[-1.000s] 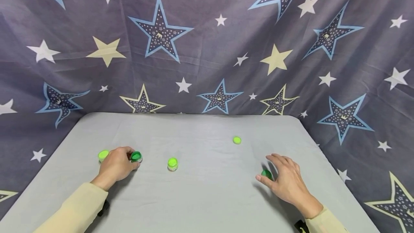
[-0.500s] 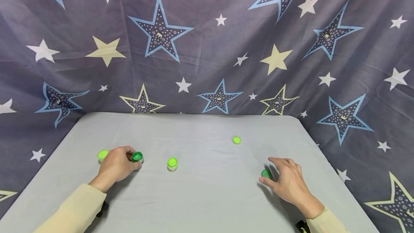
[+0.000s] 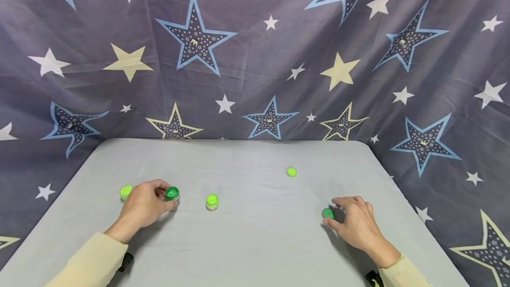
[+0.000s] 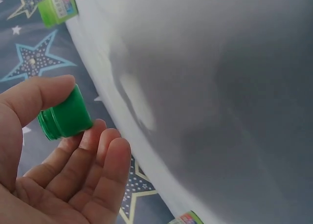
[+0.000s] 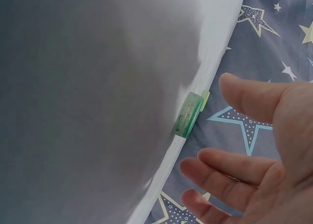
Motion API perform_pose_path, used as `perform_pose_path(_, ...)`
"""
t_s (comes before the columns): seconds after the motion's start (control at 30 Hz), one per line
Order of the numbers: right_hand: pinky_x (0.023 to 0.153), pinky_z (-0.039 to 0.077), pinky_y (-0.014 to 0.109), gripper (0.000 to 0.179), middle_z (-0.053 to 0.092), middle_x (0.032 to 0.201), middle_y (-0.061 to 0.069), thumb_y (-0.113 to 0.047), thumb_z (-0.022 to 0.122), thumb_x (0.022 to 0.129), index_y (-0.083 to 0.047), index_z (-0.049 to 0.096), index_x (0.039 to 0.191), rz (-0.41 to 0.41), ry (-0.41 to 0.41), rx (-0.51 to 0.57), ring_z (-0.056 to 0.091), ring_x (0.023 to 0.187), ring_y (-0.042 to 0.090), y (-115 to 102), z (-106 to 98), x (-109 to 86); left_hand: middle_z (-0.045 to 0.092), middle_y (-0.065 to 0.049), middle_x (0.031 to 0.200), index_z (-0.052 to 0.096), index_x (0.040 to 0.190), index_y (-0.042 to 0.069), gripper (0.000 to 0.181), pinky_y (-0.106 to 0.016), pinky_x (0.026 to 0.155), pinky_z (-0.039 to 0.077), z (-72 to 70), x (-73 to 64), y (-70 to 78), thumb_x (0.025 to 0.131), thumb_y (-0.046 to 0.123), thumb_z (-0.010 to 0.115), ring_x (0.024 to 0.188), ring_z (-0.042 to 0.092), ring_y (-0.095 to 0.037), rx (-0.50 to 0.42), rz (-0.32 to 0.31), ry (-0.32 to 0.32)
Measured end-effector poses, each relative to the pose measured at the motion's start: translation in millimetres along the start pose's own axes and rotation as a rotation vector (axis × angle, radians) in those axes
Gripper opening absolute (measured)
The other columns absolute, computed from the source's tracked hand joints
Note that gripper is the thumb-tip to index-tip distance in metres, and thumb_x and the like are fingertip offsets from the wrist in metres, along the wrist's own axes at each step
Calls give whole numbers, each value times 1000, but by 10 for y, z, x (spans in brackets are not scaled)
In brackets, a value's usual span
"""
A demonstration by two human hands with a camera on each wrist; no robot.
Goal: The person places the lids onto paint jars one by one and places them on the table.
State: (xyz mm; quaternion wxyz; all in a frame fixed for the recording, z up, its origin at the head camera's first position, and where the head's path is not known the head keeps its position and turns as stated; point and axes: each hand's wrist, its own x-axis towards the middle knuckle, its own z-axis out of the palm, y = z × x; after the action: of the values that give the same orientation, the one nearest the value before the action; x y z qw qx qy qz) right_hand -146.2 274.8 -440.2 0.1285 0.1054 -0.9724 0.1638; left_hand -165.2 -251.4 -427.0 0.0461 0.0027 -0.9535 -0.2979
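In the head view my left hand (image 3: 139, 205) pinches a small dark green paint jar (image 3: 172, 193) at the left of the table, its green top turned upward. The left wrist view shows the same jar (image 4: 73, 114) between thumb and fingertips, above the table. My right hand (image 3: 354, 223) hovers at the right with thumb and fingers spread. Just off its thumb tip lies a round dark green lid (image 3: 328, 213). In the right wrist view that lid (image 5: 188, 115) sits apart from the fingertips, and the hand (image 5: 249, 160) grips nothing.
A light green paint jar (image 3: 212, 202) stands left of the table's middle. Another light green jar (image 3: 125, 191) is partly behind the left hand. Farther back lies a light green lid (image 3: 291, 172). A star-patterned cloth (image 3: 247, 56) hangs beyond the grey table (image 3: 255, 251).
My left hand has shifted slightly right with the dark green jar. The right hand has edged right, with its thumb and fingers closer together, and more of the dark green lid shows.
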Motion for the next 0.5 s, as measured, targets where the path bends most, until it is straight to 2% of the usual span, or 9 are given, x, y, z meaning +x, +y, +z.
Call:
perform_pose_path(0.17,86,36,54,56,72,114,14,-32,93,73,-3,74,117,6,-19,4,58,109,36,-9,-1,7,69,-2,86,73,106,5,39,-35,68,48,-13,-52,92,77,25,89,78,61,-17,-1,32,16)
perform_pose_path(0.5,87,36,54,53,72,114,14,-30,93,74,-3,74,115,14,-37,-7,58,110,37,-13,6,37,69,0,87,75,105,9,36,-33,66,45,-23,-117,213,76,25,88,77,59,-16,-19,56,25)
